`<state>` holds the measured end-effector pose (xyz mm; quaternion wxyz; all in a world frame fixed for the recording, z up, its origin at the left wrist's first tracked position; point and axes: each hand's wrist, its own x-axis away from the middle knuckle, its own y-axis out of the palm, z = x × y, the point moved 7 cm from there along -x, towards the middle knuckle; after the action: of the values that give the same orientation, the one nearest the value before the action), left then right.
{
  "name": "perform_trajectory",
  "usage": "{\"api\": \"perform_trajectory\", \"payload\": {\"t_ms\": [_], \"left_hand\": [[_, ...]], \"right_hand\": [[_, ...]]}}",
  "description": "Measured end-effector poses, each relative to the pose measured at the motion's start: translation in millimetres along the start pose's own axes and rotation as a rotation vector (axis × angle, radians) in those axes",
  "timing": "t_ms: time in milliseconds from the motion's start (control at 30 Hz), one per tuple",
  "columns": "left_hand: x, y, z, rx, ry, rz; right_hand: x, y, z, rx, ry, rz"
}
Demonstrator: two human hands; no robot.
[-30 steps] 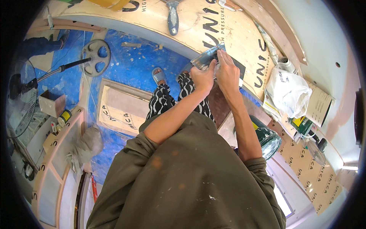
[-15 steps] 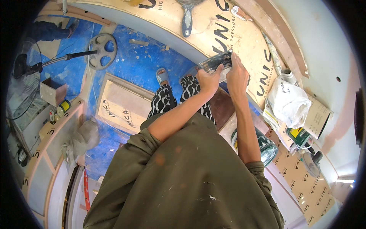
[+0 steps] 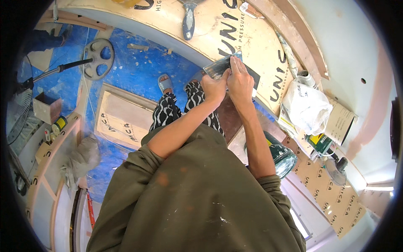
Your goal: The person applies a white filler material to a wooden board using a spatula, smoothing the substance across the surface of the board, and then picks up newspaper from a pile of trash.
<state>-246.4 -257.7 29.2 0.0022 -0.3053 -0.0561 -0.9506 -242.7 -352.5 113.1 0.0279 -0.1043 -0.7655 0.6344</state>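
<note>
In front of my body, above the edge of a curved board-covered counter (image 3: 256,50), both hands meet at a broad flat metal scraper blade (image 3: 216,68) with dark smears. My left hand (image 3: 214,89) grips it from the near side, fingers curled. My right hand (image 3: 241,82) presses long fingers along its face, thumb close to my left thumb. A dark flat piece (image 3: 253,78) and a pale edge show beside my right fingers; I cannot tell whether they belong to the same blade. Farther off, a putty knife (image 3: 189,23) with a dark handle lies on the counter.
To the right are a white plastic bag (image 3: 306,107), a green tin (image 3: 319,143) and a dark green bucket (image 3: 282,156). A pedestal fan's round base (image 3: 98,59) stands on the blue floor (image 3: 130,63) at left, near another person's leg (image 3: 46,40). A board-topped box (image 3: 121,117) lies left of my feet.
The view has shifted, so the surroundings sit farther left. The blade is turned to a different angle, and my right fingers now lie across it with more of the dark piece showing.
</note>
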Motion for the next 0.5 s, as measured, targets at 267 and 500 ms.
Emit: {"api": "perform_trajectory", "payload": {"t_ms": [267,500], "left_hand": [[-2.9,-1.1,-6.2,0.064,-0.02,-0.01],[-7.0,-4.1,-0.8,-0.061,0.001,0.006]], "right_hand": [[-1.9,-0.7,-0.3,-0.023,0.013,-0.012],[-10.0,-4.9,4.4,-0.034,0.152,-0.063]]}}
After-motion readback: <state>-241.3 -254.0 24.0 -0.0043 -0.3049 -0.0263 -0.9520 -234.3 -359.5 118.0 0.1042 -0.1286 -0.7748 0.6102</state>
